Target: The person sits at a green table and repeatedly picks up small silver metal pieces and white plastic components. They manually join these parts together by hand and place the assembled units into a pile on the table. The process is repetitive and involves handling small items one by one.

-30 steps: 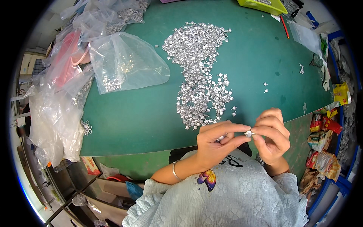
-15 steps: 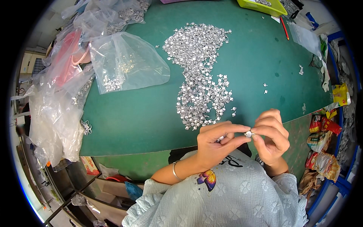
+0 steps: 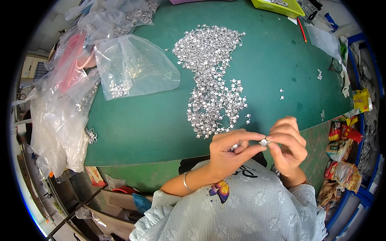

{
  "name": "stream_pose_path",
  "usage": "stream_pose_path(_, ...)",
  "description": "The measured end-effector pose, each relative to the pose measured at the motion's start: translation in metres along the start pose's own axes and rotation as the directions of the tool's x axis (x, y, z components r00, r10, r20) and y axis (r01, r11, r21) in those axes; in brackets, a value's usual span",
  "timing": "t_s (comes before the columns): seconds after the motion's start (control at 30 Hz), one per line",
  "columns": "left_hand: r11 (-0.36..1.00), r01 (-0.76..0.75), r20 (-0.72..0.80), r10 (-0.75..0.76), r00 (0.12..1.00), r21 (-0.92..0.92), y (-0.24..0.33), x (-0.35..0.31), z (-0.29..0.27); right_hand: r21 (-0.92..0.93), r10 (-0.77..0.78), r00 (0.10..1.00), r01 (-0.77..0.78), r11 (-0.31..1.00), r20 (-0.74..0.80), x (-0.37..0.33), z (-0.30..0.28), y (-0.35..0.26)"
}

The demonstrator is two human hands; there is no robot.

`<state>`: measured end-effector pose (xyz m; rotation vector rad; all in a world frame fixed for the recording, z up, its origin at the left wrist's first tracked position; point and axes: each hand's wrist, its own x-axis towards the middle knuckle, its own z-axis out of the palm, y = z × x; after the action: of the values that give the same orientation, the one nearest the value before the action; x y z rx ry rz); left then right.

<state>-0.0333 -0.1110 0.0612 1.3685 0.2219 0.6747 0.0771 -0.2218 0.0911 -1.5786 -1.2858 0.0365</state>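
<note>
- Two bare hands meet at the near edge of the desk (image 3: 148, 130); the left hand (image 3: 227, 154) pinches a small silver piece (image 3: 263, 142) between thumb and forefinger.
- Right hand (image 3: 290, 146): thumb and forefinger closed narrowly on the piece's right side.
- Shiny bit (image 3: 236, 146) among the left hand's curled fingers; whether held or worn cannot be told.
- Handling (judged): the piece looks light, stiff and metallic, rather slippery, unlikely to break; best grip, fingertips on the rounded head, leaving the stem free.
- Beyond: a heap of similar pieces (image 3: 209, 52); to its left, a clear bag (image 3: 155, 74).
</note>
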Motion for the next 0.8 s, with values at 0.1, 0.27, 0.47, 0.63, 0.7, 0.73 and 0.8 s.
stream_pose_path(0.1, 1.000, 0.003, 0.012, -0.003, 1.000, 0.015, 0.001, 0.001, -0.001, 0.004, 0.004, 1.000, -0.004, 1.000, -0.012, -0.001, 0.001, 0.001)
stream_pose_path(0.27, 0.998, 0.056, 0.011, -0.057, 0.998, 0.031, -0.004, -0.001, -0.001, 0.025, 0.071, 0.996, -0.073, 0.997, 0.055, 0.000, 0.001, 0.002)
stream_pose_path(0.47, 0.743, 0.589, 0.183, -0.562, 0.807, -0.317, -0.012, 0.002, -0.013, 0.058, 0.196, 0.963, -0.210, 0.976, 0.185, -0.002, 0.010, 0.013)
stream_pose_path(0.63, 0.591, 0.696, 0.245, -0.663, 0.707, -0.408, -0.026, 0.003, -0.017, -0.067, 0.170, 0.960, -0.159, 0.985, 0.222, -0.001, 0.019, 0.025)
stream_pose_path(0.7, 0.549, 0.681, 0.226, -0.673, 0.704, -0.484, -0.033, 0.001, -0.020, -0.035, 0.194, 0.938, -0.192, 0.981, 0.289, 0.004, 0.019, 0.036)
stream_pose_path(0.73, 0.513, 0.680, 0.237, -0.679, 0.695, -0.523, -0.035, 0.001, -0.024, 0.028, 0.228, 0.937, -0.244, 0.969, 0.265, 0.005, 0.019, 0.050)
stream_pose_path(0.8, 0.427, 0.683, 0.278, -0.688, 0.671, -0.592, -0.038, 0.004, -0.030, -0.139, 0.327, 0.938, -0.310, 0.940, 0.116, 0.011, 0.025, 0.078)
